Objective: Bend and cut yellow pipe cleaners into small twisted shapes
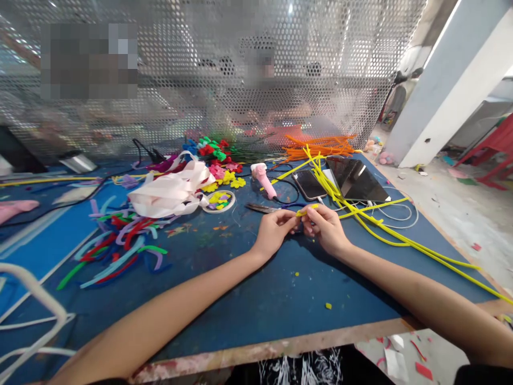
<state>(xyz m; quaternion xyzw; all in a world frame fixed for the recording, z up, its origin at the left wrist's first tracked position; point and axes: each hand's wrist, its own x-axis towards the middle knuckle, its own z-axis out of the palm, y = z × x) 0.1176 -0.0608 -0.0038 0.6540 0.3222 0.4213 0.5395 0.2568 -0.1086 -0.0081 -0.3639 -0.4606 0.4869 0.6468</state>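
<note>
My left hand and my right hand meet near the middle of the blue table, each pinching a small yellow fuzzy piece between thumb and fingers. Just behind my hands lie scissors, partly hidden by them. Long yellow fuzzy stems run from behind my right hand to the table's right edge. A pink glue gun rests beyond the scissors. To the left, yellow flowers lie near a white ring with small yellow and purple pieces inside it.
A phone and a dark tablet lie at the back right, with a white cable. Pale ribbon and colored stem pieces are at the left. Orange stems lie before a perforated metal screen.
</note>
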